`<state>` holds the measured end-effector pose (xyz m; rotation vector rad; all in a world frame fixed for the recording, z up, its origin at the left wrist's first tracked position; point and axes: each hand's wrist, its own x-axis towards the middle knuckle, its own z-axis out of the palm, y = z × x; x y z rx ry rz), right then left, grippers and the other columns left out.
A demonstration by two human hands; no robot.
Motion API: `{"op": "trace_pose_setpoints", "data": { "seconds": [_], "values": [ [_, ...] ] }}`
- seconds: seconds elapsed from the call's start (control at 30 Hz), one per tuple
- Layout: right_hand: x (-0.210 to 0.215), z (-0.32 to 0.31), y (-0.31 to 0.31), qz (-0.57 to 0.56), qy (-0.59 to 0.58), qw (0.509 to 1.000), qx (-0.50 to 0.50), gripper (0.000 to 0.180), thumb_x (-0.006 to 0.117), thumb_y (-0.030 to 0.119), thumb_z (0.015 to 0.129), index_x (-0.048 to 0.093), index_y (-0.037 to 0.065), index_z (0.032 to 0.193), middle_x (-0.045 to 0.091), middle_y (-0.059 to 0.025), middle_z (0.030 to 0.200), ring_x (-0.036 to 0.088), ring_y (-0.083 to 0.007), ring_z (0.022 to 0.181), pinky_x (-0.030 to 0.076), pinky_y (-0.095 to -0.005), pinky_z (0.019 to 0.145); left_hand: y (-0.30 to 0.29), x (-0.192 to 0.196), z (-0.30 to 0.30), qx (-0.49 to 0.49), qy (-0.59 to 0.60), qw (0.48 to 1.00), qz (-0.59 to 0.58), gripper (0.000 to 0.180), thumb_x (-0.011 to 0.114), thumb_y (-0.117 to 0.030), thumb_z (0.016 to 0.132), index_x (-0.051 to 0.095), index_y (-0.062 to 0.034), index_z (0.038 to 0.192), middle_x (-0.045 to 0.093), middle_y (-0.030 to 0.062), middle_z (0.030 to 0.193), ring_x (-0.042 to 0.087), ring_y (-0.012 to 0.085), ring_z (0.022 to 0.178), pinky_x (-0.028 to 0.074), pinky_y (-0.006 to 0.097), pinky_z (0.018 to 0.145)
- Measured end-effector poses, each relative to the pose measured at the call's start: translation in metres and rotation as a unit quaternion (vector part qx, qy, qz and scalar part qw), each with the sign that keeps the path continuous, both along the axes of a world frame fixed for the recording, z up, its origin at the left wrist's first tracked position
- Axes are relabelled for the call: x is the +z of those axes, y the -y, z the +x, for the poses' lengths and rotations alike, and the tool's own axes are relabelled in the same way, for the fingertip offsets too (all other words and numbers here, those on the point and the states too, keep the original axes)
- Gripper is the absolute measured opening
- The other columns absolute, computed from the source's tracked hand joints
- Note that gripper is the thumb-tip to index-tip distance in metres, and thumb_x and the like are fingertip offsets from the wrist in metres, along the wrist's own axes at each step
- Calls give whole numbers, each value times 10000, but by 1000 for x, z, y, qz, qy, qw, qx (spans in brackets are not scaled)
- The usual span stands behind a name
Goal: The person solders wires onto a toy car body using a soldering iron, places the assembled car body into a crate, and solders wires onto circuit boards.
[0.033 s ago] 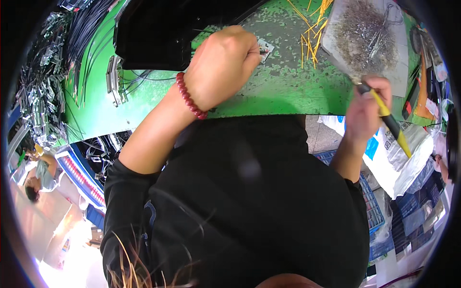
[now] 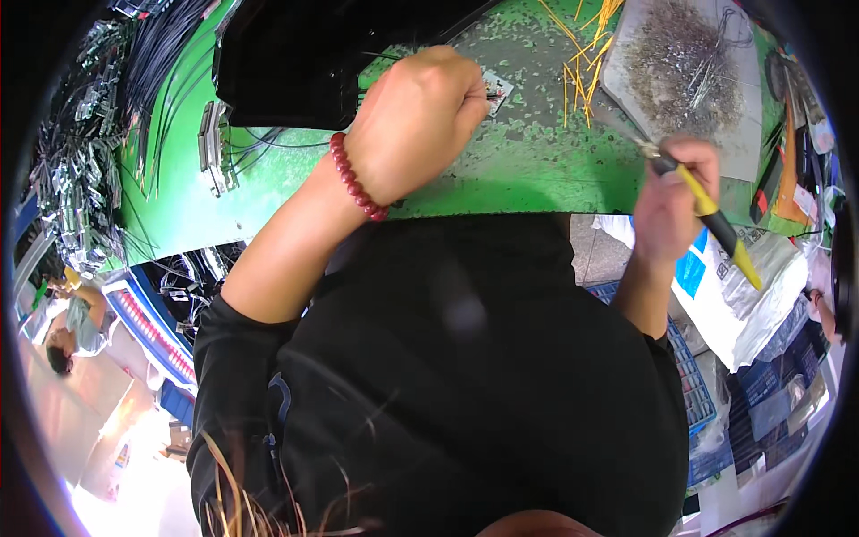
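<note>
My left hand (image 2: 416, 121), a red bead bracelet (image 2: 351, 177) round its wrist, is closed over the bench with its fingertips turned away from view. Right beside the fingers is a small, pale circuit board (image 2: 497, 92) with tiny parts on it; whether they grip it or a wire cannot be made out. Over the bench's right front edge, my right hand (image 2: 676, 192) is wrapped round a yellow-and-black soldering iron (image 2: 707, 206). The iron's metal tip points up and left, between the board and a grey slab.
Dark solder specks and loose wires cover the grey slab (image 2: 684, 67). Yellow wires (image 2: 586, 76) lie left of it. A black tray (image 2: 286, 72) stands behind my left hand, near metal brackets (image 2: 215, 148). Bundled black wires (image 2: 170, 63) and metal parts crowd the left edge.
My right hand has shifted slightly left with the soldering iron, its tip moving away from the slab. My left hand has hardly moved.
</note>
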<state>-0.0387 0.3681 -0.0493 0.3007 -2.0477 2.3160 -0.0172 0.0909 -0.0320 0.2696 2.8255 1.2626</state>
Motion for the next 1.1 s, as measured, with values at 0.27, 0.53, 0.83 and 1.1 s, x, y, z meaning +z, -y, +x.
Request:
{"op": "trace_pose_setpoints", "data": {
  "seconds": [0.27,0.53,0.83,1.1],
  "values": [
    [-8,21,50,36,-24,999,-10,179,564,63,693,559,-37,841,528,-85,761,459,-140,716,343,-257,688,-3,-2,5,11,-14,999,-41,64,635,-44,793,608,8,768,608,146,786,608,323,719,494,380,637],
    [-18,21,52,28,-79,997,5,225,716,156,794,583,-11,867,526,-37,743,433,-87,631,300,-236,562,-7,1,4,23,-5,997,-71,57,641,-46,788,608,-1,778,612,137,800,613,329,745,498,390,651],
    [-19,21,51,46,-82,995,20,185,692,98,780,587,-9,888,533,-46,764,435,-92,634,313,-241,564,-6,1,3,18,-6,997,-72,64,665,-63,786,622,-16,783,613,124,811,612,329,746,498,385,652],
    [-15,22,52,60,-68,995,34,173,678,56,759,579,-9,885,533,-40,766,437,-90,635,319,-235,565,-9,1,5,25,-16,996,-82,60,660,-58,786,614,-20,775,614,122,819,615,333,748,499,392,634]
  ]
}}
